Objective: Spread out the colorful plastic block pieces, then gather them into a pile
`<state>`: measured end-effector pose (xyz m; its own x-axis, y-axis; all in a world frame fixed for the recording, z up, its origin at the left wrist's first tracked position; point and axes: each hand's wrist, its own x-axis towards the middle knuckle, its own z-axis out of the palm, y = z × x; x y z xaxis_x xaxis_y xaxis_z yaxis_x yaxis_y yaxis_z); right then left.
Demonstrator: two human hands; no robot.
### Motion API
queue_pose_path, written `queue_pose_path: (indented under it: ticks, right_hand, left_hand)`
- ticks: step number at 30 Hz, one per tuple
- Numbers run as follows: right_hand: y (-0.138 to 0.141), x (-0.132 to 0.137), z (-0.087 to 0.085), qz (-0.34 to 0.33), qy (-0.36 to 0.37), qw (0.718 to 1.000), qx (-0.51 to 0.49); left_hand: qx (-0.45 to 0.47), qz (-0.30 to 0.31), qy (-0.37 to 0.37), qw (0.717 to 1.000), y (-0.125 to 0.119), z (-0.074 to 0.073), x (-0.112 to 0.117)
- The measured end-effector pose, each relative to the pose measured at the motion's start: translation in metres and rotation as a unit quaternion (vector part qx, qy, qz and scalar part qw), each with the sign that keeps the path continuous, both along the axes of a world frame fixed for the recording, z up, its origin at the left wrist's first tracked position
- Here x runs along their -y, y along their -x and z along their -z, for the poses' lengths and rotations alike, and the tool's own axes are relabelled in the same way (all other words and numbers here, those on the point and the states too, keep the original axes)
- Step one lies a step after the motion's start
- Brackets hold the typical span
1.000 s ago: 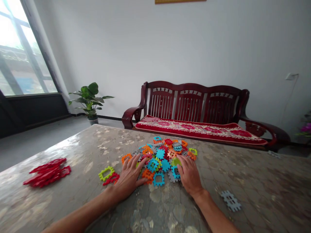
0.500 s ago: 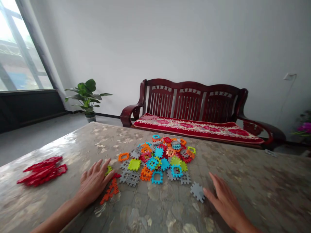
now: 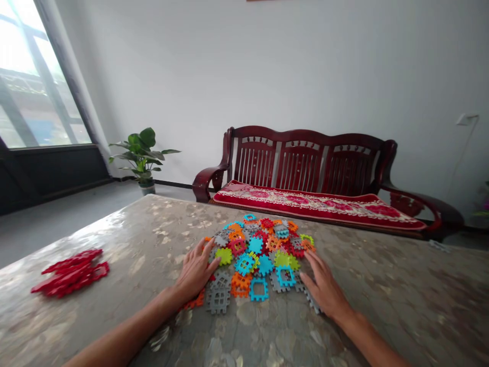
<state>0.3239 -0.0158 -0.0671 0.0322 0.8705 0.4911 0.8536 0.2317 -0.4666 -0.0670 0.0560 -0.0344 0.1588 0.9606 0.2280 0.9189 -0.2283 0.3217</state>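
From my remote post I'm viewing the head camera, with both bare hands reaching over the table (image 3: 133, 250), whose cover is showing a mottled floral pattern. The left hand (image 3: 194, 270) is lying palm down along the left edge of the pile of interlocking plastic tiles (image 3: 255, 245), its fingers straight and its thumb standing apart, pointing toward a lime solid tile (image 3: 223, 256). An orange tile (image 3: 196, 300) is showing partly from under that hand, and a grey lattice tile (image 3: 219, 300) is lying just beside it.

The right hand (image 3: 324, 288) is flanking the pile's other side, its fingers extended and its thumb parted from them. A grey tile (image 3: 312, 302) is peeking out beneath it; I can't tell whether the hand is pressing on it. Between the two hands, a blue frame tile (image 3: 259, 298) is lying at the pile's near edge.

Well to the left, a stack of red pieces (image 3: 71, 275) is sitting apart. Behind the table, a carved wooden bench (image 3: 301, 136) is bearing a red floral runner (image 3: 305, 201), and a potted plant (image 3: 140, 159) is standing near the wall.
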Motion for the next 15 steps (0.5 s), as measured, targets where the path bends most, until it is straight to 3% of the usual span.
queue_pose_path:
  ticks: [4, 7, 11, 15]
  right_hand:
    - [-0.013, -0.015, -0.010, -0.037, 0.013, 0.997, -0.071]
    - [-0.040, -0.040, -0.010, 0.018, 0.003, 0.995, -0.101]
    - [-0.074, -0.085, -0.002, 0.088, 0.047, 0.986, -0.136]
    - [-0.070, -0.116, 0.002, 0.071, 0.081, 0.983, -0.146]
  left_hand:
    - [0.101, 0.059, -0.021, 0.993, 0.011, 0.002, -0.014]
    - [0.127, 0.040, -0.014, 0.991, 0.023, -0.003, -0.033]
    - [0.102, 0.014, 0.006, 0.995, 0.032, -0.010, -0.067]
    - [0.084, -0.010, 0.032, 0.996, 0.018, -0.007, -0.098]
